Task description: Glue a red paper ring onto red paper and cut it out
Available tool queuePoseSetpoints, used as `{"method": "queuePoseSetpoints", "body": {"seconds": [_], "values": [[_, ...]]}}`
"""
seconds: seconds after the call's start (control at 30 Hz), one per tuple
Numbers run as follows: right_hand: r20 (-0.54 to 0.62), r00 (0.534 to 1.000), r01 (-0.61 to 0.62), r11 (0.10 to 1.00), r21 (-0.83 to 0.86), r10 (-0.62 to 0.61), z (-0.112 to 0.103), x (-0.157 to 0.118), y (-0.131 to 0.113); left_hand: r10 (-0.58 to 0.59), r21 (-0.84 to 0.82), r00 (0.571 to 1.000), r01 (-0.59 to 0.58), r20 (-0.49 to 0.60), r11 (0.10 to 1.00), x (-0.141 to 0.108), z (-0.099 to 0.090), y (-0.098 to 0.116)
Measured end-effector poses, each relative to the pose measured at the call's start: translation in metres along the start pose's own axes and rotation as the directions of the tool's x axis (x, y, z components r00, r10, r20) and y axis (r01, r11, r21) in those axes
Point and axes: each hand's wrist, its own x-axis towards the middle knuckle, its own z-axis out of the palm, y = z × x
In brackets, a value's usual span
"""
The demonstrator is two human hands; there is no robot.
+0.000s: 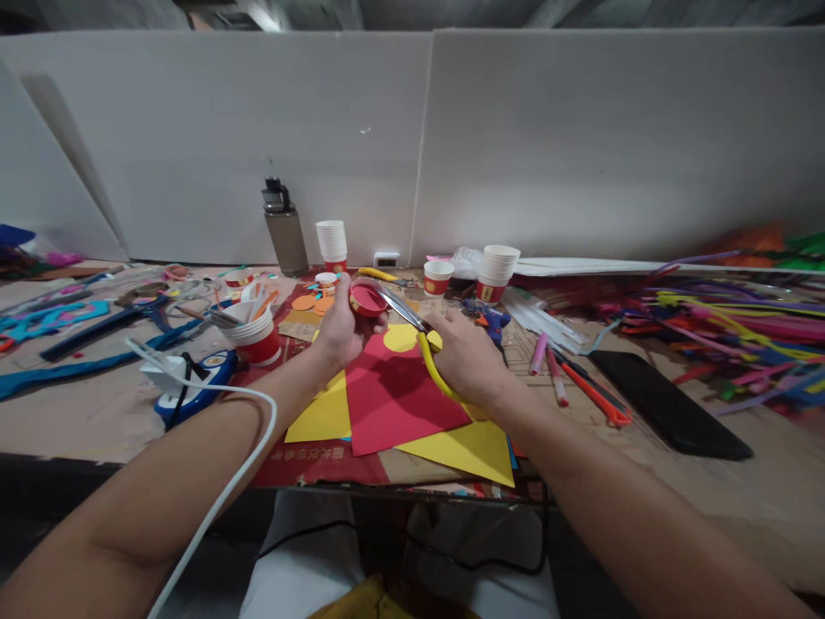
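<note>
Along the tabletop's (70, 421) front edge, a corner of the yellow paper (467, 451) comes almost to the rim, partly under the red paper (400, 413). On my right the phone (670, 404) lies slantwise, bare surface showing around its near end. On my left a power strip (223, 371) and a pen cup (253, 340) crowd my forearm. Above the papers, my left hand (341, 331) pinches a tilted red cup (369, 301) between thumb and fingers. My right hand (461, 348) has its fingers curled round the yellow-handled scissors (405, 308), blades reaching the cup's side. Farther off, a bottle (287, 241) and two cup stacks stand towards the back edge.
</note>
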Motion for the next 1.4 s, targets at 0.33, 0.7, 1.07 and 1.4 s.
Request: {"method": "queuePoseSetpoints", "body": {"seconds": [0.33, 0.7, 1.07, 1.4], "values": [[-0.055, 0.998, 0.009, 1.000, -0.005, -0.009, 0.0063, 0.0020, 0.0035, 0.029, 0.001, 0.999, -0.030, 0.037, 1.000, 0.0008, -0.0005, -0.0027], [-0.012, 1.000, -0.003, 1.000, -0.031, 0.003, -0.0017, -0.0002, -0.0005, 0.017, -0.002, 0.999, -0.017, 0.028, 1.000, -0.0021, 0.0022, 0.0001], [-0.016, 1.000, 0.002, 1.000, -0.025, -0.003, -0.0018, -0.0003, -0.0015, 0.031, 0.009, 0.999, -0.031, 0.029, 0.999, -0.0015, 0.0013, 0.0006], [-0.007, 1.000, 0.004, 1.000, -0.018, -0.004, -0.0030, -0.0003, -0.0016, 0.041, 0.008, 0.998, -0.042, 0.053, 0.999, -0.0009, 0.0007, 0.0018]]}}
